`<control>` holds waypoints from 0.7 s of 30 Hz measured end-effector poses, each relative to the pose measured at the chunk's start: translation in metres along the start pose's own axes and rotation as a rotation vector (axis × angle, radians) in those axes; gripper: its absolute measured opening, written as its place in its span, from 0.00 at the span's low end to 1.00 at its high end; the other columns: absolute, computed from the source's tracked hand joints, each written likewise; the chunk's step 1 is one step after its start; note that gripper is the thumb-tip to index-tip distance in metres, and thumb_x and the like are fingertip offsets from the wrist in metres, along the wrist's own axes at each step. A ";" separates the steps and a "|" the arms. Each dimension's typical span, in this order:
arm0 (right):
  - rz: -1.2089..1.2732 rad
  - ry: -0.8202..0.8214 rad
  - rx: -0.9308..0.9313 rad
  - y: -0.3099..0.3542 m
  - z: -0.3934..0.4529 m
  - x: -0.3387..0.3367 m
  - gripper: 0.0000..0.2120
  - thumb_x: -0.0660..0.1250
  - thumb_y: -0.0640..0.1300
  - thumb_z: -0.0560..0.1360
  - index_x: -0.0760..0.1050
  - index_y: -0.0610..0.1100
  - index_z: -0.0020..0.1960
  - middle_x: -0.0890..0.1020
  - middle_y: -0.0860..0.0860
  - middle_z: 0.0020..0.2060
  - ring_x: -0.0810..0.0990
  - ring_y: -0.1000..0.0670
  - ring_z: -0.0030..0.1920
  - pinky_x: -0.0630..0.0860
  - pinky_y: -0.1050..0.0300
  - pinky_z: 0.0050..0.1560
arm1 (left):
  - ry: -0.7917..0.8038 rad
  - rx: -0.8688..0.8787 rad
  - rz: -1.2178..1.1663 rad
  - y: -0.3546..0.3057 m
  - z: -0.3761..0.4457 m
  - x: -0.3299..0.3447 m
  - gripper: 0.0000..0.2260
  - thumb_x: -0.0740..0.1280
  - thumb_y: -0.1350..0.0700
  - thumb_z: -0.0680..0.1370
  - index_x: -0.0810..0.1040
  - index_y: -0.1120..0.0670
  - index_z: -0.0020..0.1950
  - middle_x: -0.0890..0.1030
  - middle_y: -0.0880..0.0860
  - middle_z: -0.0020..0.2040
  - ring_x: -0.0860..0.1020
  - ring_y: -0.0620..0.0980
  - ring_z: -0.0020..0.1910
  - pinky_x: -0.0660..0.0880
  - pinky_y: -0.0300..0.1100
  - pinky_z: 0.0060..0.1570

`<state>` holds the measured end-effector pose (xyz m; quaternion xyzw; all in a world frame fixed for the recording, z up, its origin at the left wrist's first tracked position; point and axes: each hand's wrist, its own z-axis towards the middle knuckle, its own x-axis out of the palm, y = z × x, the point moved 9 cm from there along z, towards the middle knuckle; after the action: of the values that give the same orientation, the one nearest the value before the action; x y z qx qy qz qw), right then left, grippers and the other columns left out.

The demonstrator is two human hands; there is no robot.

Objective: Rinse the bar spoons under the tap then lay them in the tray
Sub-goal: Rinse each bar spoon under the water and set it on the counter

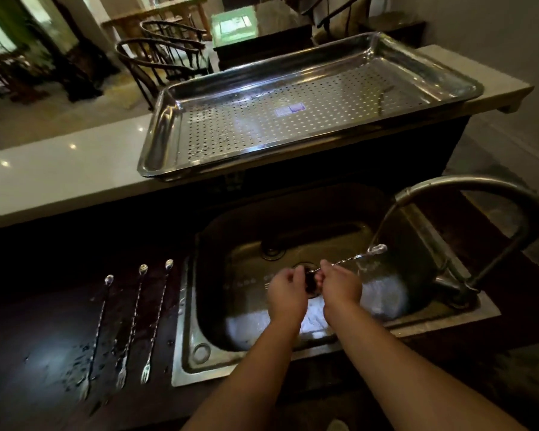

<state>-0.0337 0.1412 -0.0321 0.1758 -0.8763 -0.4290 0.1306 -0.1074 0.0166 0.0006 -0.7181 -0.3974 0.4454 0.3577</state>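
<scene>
Head view, looking down at a steel sink set into a dark tabletop. Both hands are over the basin, each pinched closed on one long bar spoon. The left hand grips near the fork end, and the right hand grips the twisted middle of the stem. The bowl of the spoon sits under the stream from the curved tap at the sink's right side.

Three more spoons lie side by side on the tabletop just left of the sink, bowls pointing away, with water drops around them.

The spoon looks thin, light, stiff and wet, so it is likely slippery. The twisted stem probably gives the surest hold, and the fork tines are best avoided.

An empty perforated metal tray rests on a pale raised ledge behind the sink, near its right end. The way from sink up to tray looks open, but the spoon must rise over the ledge's front edge and the tray's raised rim. The tap arches close by on the right.
</scene>
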 end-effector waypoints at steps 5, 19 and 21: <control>-0.117 0.094 -0.016 -0.014 -0.015 0.044 0.16 0.68 0.38 0.74 0.73 0.41 0.28 0.75 0.47 0.24 0.70 0.48 0.27 0.68 0.54 0.35 | -0.055 0.387 0.675 -0.026 0.003 -0.046 0.10 0.61 0.55 0.78 0.81 0.55 0.52 0.79 0.55 0.49 0.77 0.54 0.50 0.74 0.46 0.48; -0.485 0.348 -0.273 -0.054 -0.113 0.199 0.14 0.68 0.41 0.75 0.78 0.34 0.33 0.77 0.43 0.27 0.74 0.47 0.30 0.69 0.57 0.34 | -0.102 0.347 0.878 0.017 0.026 -0.204 0.10 0.60 0.58 0.77 0.80 0.55 0.52 0.79 0.56 0.49 0.80 0.59 0.46 0.73 0.46 0.42; -0.525 0.394 -0.303 -0.068 -0.131 0.226 0.14 0.68 0.39 0.75 0.78 0.30 0.36 0.78 0.38 0.30 0.74 0.45 0.33 0.71 0.52 0.37 | -0.114 0.334 0.878 0.028 0.026 -0.232 0.10 0.59 0.58 0.77 0.79 0.56 0.52 0.79 0.57 0.49 0.80 0.59 0.46 0.73 0.46 0.41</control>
<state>-0.1747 -0.0854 0.0096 0.4529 -0.6858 -0.5307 0.2070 -0.1914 -0.1982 0.0495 -0.7251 0.0021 0.6512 0.2237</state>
